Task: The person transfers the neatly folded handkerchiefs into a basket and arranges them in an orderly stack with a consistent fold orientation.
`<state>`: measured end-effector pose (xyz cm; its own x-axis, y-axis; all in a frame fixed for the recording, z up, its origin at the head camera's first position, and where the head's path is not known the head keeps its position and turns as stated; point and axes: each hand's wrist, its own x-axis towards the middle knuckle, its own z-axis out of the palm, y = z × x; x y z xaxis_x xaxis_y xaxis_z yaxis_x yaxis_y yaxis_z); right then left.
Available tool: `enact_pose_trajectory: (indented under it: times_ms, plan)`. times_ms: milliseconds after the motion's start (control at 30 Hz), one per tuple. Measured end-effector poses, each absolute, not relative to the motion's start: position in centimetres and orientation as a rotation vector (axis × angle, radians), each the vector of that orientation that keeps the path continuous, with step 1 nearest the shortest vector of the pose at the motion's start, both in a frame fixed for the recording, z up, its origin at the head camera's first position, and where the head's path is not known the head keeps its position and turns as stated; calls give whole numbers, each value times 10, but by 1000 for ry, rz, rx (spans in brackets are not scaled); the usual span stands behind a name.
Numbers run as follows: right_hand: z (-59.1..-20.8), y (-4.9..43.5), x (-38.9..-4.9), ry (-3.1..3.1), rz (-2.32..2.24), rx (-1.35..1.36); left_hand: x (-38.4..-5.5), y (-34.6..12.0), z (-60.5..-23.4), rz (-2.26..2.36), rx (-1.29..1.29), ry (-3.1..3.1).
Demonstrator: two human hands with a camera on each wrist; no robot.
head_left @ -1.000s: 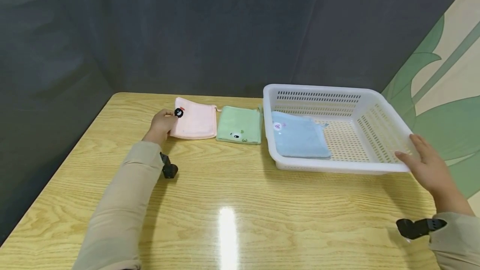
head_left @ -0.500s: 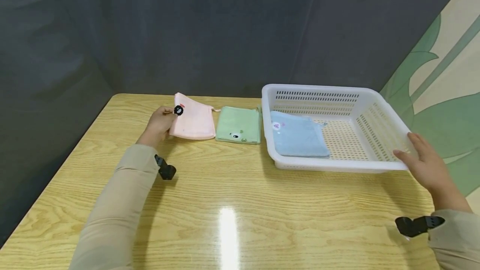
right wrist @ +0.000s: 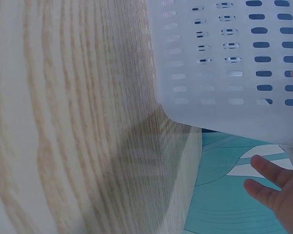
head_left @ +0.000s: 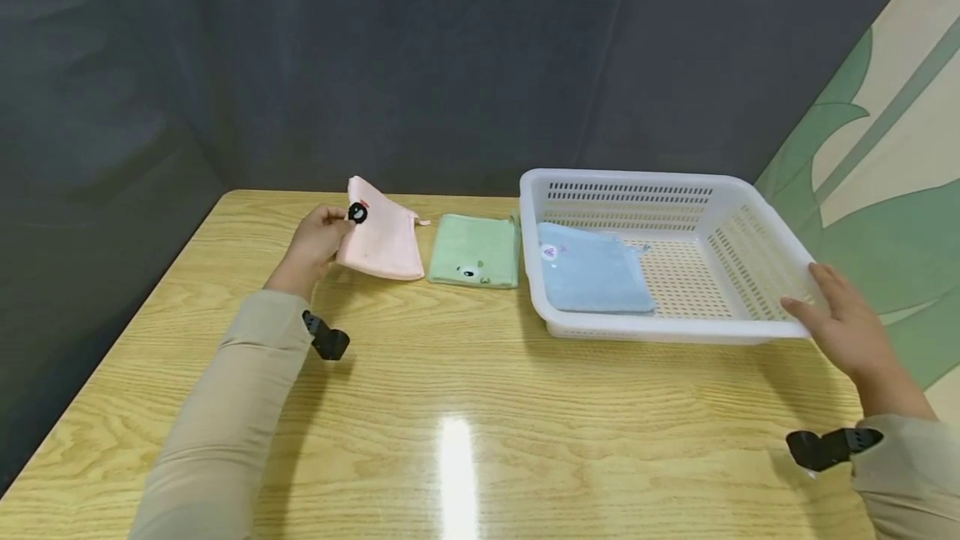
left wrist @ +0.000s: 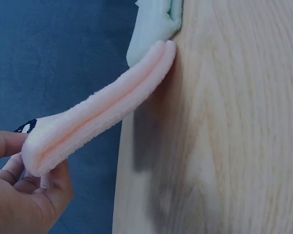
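Observation:
My left hand [head_left: 317, 242] pinches the left edge of a folded pink towel [head_left: 386, 236] that has a dark round cartoon patch. In the left wrist view the towel's layered edge [left wrist: 107, 109] rises from the table to the fingers, so its near side is lifted. A folded green towel [head_left: 474, 250] with a cartoon face lies flat just right of it. My right hand [head_left: 851, 327] holds the front right corner of a white plastic basket [head_left: 675, 330], thumb over the rim; some fingers extend outside it in the right wrist view. A folded blue towel [head_left: 596, 269] lies inside, at the left.
The wooden table [head_left: 480, 390] stretches in front of the towels and basket. A dark cloth [head_left: 420, 65] stands behind its far edge. At the right is a wall with a green leaf pattern [head_left: 892, 240].
My left hand has lifted the pink towel's left side higher and drawn it a little left, widening the gap to the green towel. The right hand stays at the basket corner.

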<state>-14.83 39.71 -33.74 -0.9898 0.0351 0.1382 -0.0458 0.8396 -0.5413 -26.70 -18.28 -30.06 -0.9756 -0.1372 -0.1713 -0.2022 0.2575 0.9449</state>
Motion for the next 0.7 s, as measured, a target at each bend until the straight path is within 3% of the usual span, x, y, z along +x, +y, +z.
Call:
enact_pose_trajectory:
  times_ms: [700]
  plan:
    - [-337, 398, -148, -2851, 873, 21, -255, -174, -279, 1986, -243, 2429]
